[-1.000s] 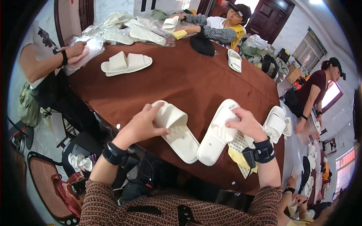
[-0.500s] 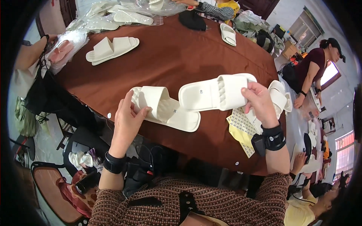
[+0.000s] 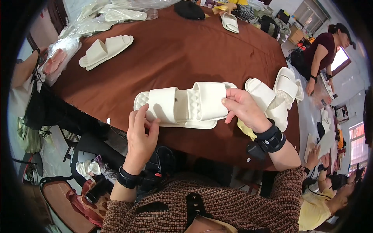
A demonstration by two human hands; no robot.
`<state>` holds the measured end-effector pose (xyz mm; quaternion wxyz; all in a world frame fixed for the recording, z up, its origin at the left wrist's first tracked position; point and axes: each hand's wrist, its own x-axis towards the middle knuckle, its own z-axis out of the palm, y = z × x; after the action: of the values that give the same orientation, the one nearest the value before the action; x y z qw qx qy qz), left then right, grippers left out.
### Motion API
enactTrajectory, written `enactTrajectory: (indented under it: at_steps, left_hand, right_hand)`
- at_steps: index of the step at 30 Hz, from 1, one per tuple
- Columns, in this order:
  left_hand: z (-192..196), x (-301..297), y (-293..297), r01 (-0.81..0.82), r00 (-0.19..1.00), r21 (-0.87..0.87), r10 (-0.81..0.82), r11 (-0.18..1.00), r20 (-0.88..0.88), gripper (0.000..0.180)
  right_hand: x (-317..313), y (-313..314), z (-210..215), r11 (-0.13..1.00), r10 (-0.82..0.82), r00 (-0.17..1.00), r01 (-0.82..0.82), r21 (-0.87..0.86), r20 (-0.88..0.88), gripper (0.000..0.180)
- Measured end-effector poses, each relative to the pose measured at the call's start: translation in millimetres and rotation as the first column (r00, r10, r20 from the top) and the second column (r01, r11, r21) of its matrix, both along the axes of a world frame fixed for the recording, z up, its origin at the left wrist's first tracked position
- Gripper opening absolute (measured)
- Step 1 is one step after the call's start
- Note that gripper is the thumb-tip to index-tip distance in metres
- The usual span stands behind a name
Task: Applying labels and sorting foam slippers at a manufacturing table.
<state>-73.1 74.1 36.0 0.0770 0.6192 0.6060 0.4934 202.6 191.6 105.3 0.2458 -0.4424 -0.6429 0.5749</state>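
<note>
Two white slide slippers lie toe-in against each other in front of me, forming one pair. My left hand (image 3: 140, 141) pinches the near edge of the left slipper (image 3: 162, 106), thumb and fingers at its strap. With my right hand (image 3: 248, 110) I grip the right slipper (image 3: 211, 101) by the outer side of its strap. That slipper's sole end is tucked into the left slipper's strap, overlapping its footbed. Beneath my right wrist, part of a yellow sticker sheet (image 3: 245, 130) shows; the rest is hidden.
More white slippers (image 3: 261, 95) are heaped on the brown-covered table (image 3: 186, 58) at right. One pair (image 3: 105, 51) sits far left, another (image 3: 230, 22) at the far edge, near a black cap (image 3: 189, 9). Bagged slippers (image 3: 126, 14) line the back. People work at the right.
My right hand has brought its slipper left and down, sliding it into the left slipper, which had been apart. The view has shifted slightly.
</note>
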Motion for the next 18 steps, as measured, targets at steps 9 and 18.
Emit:
enactTrajectory:
  at_steps: [9, 18]
  left_hand:
    - [-11, 10, 0, 0.02, 0.999, 0.082, -0.017, 0.996, -0.043, 0.039]
    - [-20, 14, -1, 0.002, 0.998, 0.056, 0.001, 0.998, -0.062, 0.038]
  right_hand:
    - [-17, -12, -18, 0.999, -0.016, 0.991, 0.011, -0.039, -0.133, 0.026]
    - [-29, -17, -24, 1.0, -0.015, 0.995, 0.016, 0.006, -0.1, 0.021]
